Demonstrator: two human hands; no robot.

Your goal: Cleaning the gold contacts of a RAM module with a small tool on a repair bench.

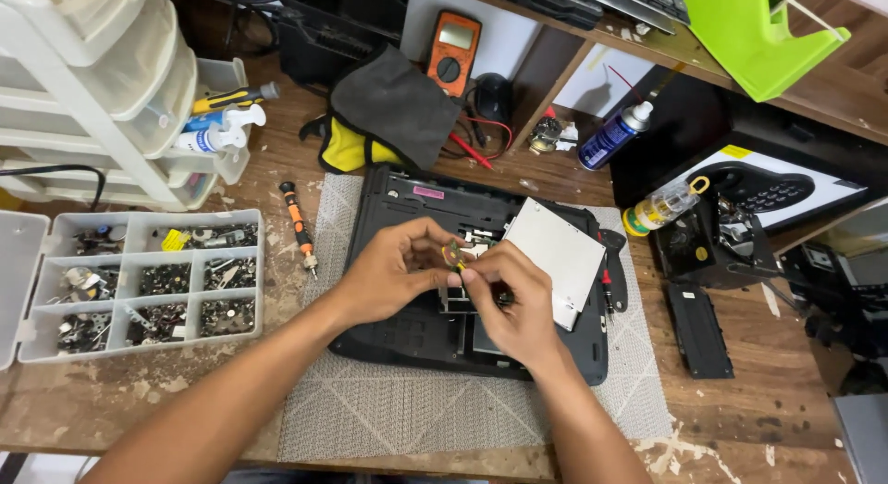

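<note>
Both hands meet over the opened laptop (462, 290), which lies underside up on a grey woven mat (370, 401). The left hand (388, 276) curls its fingers nearly closed and pinches a small round part (453, 253), yellowish with a dark centre, held just above the laptop's middle. The right hand (513, 304) closes thumb and forefinger on the same part from below; what lies under its palm cannot be told. Judgement: the part is tiny, so a firm two-point pinch held low over the mat is advisable, lest it drop into the chassis. A flat silver drive (555, 253), smooth metal, rests tilted on the laptop's right side. The laptop shell is matt black plastic. An orange-banded screwdriver (299, 227) lies on the worn wooden bench (758, 410), near a clear plastic organiser (139, 285) of screws.
</note>
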